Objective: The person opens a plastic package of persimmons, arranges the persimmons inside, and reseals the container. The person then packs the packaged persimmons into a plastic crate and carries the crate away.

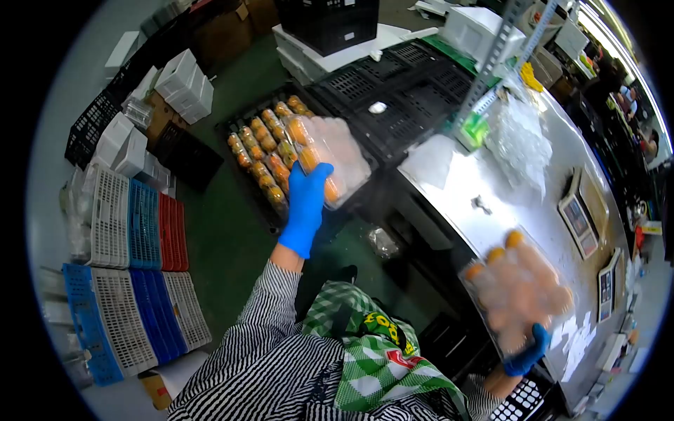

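the blue-gloved left hand point(307, 207) is pinching the near left edge of a clear plastic pack of orange fruit point(344, 158), thumb on top, other fingers hiding beneath. the pack is extending ahead and rightward from them, its long axis slanting away from the body, and is overhanging the right side of a black plastic crate point(248, 198). the blue-gloved right hand point(532, 349), farther from the crate, is gripping the near end of a blurred second fruit pack point(519, 295) over the shiny metal table point(456, 200); whether it is touching, i cannot tell.
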{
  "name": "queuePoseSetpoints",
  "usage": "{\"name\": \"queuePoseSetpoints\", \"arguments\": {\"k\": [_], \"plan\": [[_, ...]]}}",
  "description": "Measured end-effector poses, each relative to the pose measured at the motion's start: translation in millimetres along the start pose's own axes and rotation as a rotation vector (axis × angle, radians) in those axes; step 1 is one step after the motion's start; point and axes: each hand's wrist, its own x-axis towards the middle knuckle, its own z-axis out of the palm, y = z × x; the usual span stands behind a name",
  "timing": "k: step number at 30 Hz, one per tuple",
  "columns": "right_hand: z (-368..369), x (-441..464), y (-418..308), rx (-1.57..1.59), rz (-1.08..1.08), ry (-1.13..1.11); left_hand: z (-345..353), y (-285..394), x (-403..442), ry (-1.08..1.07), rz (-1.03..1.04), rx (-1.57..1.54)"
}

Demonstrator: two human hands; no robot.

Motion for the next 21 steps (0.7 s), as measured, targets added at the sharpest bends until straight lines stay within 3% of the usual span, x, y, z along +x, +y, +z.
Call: {"name": "queuePoseSetpoints", "arguments": {"k": [1,2,4,7,11,13,16,18,21], "plan": [[36,10,6,0.070,0.105,-0.168,-15,-6,26,0.030,0.004,0.010],[75,16,12,0.059,0.041,-0.162,-23,-16,47,0.051,-0.052,-0.042],[146,21,22,0.003,0.111,-0.223,-48,-30,92,0.094,-0.167,-0.151],[238,41,30,-0.194,0.035,-0.519,-65,-54,117,0.115,-0.138,0.147],[335,61,47,-0.376,0.170,-0.788,-106,-91,130,0.368,-0.229,0.441],[386,71,59,-0.559,0.083,-1.018,-109,-79,127,0.445,-0.295,0.479],[462,105,96,-0.908,-0.489,-1.587,-115,-104,140,0.547,-0.257,0.617],[506,98,114,-0.942,-0.632,-1.872,-124,-128,150,0.574,-0.241,0.735],[567,83,122,-1.228,-0.717,-2.252,-139,-168,167,0.564,-0.035,0.383]]}}
